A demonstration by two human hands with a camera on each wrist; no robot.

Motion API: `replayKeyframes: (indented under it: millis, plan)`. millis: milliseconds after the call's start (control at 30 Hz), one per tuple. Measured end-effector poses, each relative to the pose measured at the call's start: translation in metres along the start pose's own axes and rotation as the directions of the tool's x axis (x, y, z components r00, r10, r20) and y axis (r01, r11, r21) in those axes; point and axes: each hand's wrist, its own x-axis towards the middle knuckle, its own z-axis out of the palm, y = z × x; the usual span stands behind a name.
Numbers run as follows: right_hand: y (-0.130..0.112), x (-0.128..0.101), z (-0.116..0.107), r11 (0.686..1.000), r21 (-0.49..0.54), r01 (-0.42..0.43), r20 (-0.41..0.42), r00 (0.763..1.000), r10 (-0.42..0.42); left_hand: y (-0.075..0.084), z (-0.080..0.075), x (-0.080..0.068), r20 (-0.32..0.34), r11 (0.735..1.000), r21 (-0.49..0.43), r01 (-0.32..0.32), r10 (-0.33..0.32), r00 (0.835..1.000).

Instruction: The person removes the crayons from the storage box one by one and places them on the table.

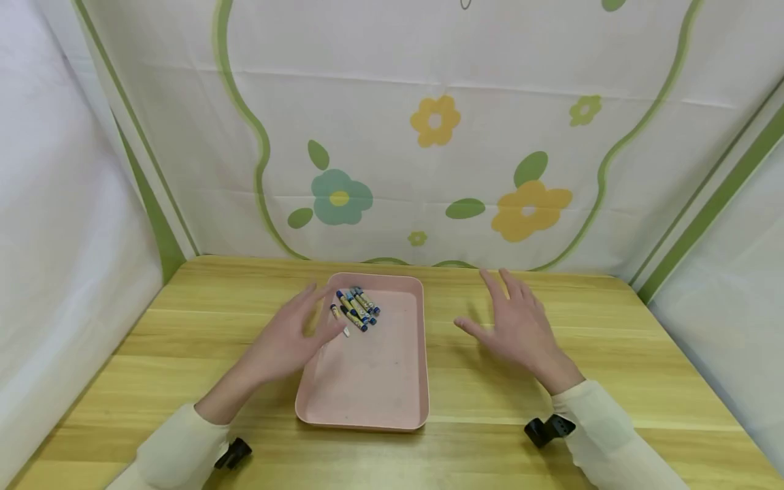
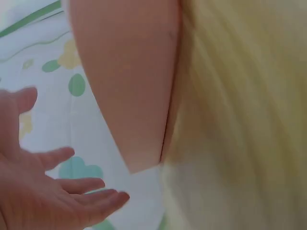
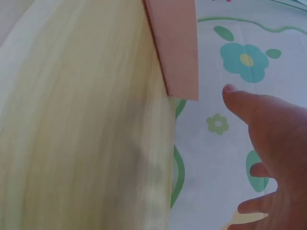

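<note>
Presently, the left hand (image 1: 286, 344) is at the left edge of the tray (image 1: 373, 384), the right hand (image 1: 520, 325) beyond its right, fingers apart. Crayons (image 1: 358, 308) lie near the far-left corner; light contact should limit rolling.

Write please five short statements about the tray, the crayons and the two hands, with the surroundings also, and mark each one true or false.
1. The pink tray holds several crayons. True.
2. The crayons lie at the near end of the tray. False: they lie toward its far end, on the left side.
3. The left hand and the right hand both hold nothing. True.
4. The right hand is above the crayons. False: it is to the right of the tray, over the wooden table.
5. The cloth behind the table has flowers on it. True.
</note>
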Motion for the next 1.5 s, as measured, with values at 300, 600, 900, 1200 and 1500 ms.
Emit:
replayKeyframes:
  millis: [300, 600, 900, 1200, 1500]
  plan:
    - [-0.011, 0.014, 0.000, 0.940, 0.341, 0.026, 0.002, 1.000, -0.028, -0.008, 0.000, -0.008, 0.150, 0.777, -0.571, 0.265, -0.219, 0.964]
    - [-0.030, 0.024, 0.008, 0.805, 0.594, -0.008, -0.019, 1.000, 0.024, -0.014, 0.012, -0.015, 0.209, 0.546, -0.771, 0.328, -0.269, 0.940]
    - [-0.052, 0.037, 0.017, 0.719, 0.695, -0.025, -0.013, 0.999, 0.047, -0.019, 0.020, -0.014, 0.202, 0.546, -0.772, 0.326, -0.275, 0.940]
    - [-0.072, 0.053, 0.023, 0.666, 0.743, -0.066, 0.024, 0.997, 0.071, -0.025, 0.025, -0.011, 0.198, 0.587, -0.741, 0.325, -0.271, 0.942]
    - [-0.098, 0.070, 0.034, 0.609, 0.790, -0.077, 0.049, 0.997, 0.062, -0.030, 0.024, -0.012, 0.209, 0.595, -0.737, 0.320, -0.249, 0.946]
